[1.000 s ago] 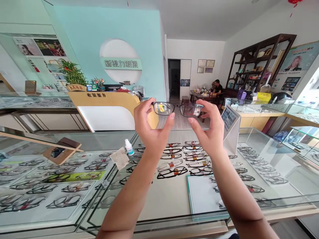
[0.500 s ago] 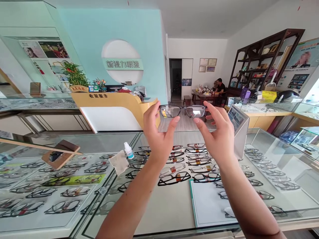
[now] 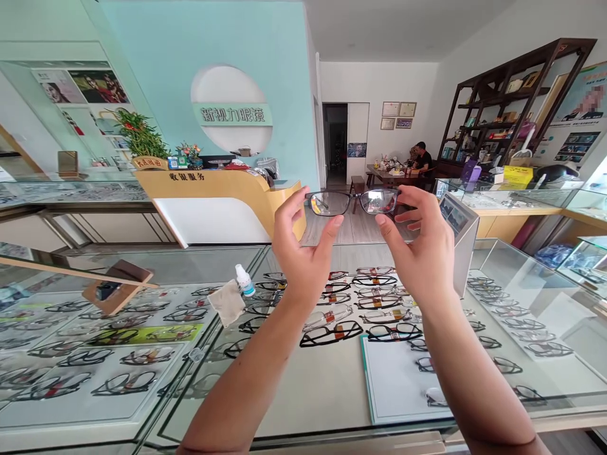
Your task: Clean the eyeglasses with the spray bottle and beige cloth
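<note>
A pair of dark-framed eyeglasses (image 3: 355,198) is held up in the air above the glass counter, lenses facing me. My left hand (image 3: 303,243) grips its left end, forefinger at the top corner and thumb near the lower rim. On the other end, my right hand (image 3: 417,240) pinches the frame in the same way, its remaining fingers loosely curled. Beneath the hands, rows of eyeglasses (image 3: 332,333) lie inside the glass display case (image 3: 284,392). A small white bottle (image 3: 245,280) stands beside a beige cloth (image 3: 227,303) left of my left hand.
A wooden-framed mirror stand (image 3: 118,287) is at the left on the counter. An upright display board (image 3: 459,240) stands just beyond my right hand. Further back are a yellow-and-white cashier desk (image 3: 213,215), a dark shelf (image 3: 497,114), and a person (image 3: 421,158) seated at a table.
The eyeglasses have shifted slightly up and right in the view, with both hands still on them. The right end is now tilted a little higher. The camera view has moved slightly.
</note>
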A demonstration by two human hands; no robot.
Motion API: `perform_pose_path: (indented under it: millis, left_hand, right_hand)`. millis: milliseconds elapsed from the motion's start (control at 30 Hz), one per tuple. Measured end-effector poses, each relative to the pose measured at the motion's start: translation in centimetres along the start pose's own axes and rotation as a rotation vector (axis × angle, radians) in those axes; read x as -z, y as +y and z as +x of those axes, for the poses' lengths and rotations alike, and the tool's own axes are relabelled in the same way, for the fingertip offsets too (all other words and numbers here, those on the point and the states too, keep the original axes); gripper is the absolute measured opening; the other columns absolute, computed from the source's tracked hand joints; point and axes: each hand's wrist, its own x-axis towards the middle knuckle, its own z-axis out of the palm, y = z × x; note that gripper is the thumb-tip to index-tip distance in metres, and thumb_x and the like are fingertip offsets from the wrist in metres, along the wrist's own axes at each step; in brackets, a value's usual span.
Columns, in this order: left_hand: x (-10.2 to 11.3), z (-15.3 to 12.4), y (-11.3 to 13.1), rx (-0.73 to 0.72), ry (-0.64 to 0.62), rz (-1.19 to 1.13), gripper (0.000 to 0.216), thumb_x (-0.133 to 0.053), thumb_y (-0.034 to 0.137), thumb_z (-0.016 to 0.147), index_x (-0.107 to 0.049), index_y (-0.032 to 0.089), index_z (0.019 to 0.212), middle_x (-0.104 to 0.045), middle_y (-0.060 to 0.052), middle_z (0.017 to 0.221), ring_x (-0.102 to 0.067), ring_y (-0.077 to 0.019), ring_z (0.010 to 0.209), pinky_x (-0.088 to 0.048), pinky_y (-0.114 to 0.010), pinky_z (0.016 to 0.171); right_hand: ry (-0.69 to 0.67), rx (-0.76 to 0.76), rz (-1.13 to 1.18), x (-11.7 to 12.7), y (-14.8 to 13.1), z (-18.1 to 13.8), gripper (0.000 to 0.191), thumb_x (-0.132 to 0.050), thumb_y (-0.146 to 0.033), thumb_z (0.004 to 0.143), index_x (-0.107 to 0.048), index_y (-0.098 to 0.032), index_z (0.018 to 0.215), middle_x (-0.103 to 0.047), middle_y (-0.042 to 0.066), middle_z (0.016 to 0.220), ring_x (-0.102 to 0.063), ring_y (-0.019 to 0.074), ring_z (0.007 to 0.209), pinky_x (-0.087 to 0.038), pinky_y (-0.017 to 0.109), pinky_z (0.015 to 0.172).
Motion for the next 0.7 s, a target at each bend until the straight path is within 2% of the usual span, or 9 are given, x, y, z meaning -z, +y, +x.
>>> perform_pose_path:
  millis: [200, 333, 700]
  left_hand:
    - [0.1, 0.1, -0.1, -0.038, 0.014, 0.026, 0.059, -0.083, 0.052, 0.105, -0.063, 0.028, 0.155, -0.072, -0.013, 0.157, -0.069, -0.0303, 0.150, -0.060, -0.050, 0.123]
    - [0.1, 0.0, -0.2, -0.059, 0.031, 0.040, 0.057, -0.084, 0.049, 0.105, -0.064, 0.029, 0.155, -0.073, -0.012, 0.154, -0.070, -0.0298, 0.147, -0.060, -0.048, 0.118]
    - [0.4, 0.1, 0.6, -0.089, 0.079, 0.121, 0.054, -0.086, 0.050, 0.102, -0.068, 0.026, 0.147, -0.078, -0.011, 0.143, -0.073, -0.0301, 0.139, -0.062, -0.048, 0.110]
  right_hand:
    - [-0.012, -0.025, -0.011, 0.2, -0.2, 0.1, 0.041, -0.075, -0.049, 0.105, -0.073, -0.028, 0.141, -0.084, 0.012, 0.136, -0.080, 0.0291, 0.097, -0.067, 0.051, 0.087]
    - [-0.004, -0.057, -0.026, 0.1, -0.8, 0.0, 0.042, -0.073, -0.045, 0.106, -0.075, -0.026, 0.143, -0.085, 0.013, 0.136, -0.082, 0.0287, 0.093, -0.068, 0.052, 0.085]
    - [-0.020, -0.082, -0.033, 0.1, -1.1, -0.2, 0.044, -0.069, -0.048, 0.106, -0.078, -0.026, 0.142, -0.086, 0.013, 0.133, -0.082, 0.0293, 0.091, -0.066, 0.050, 0.082]
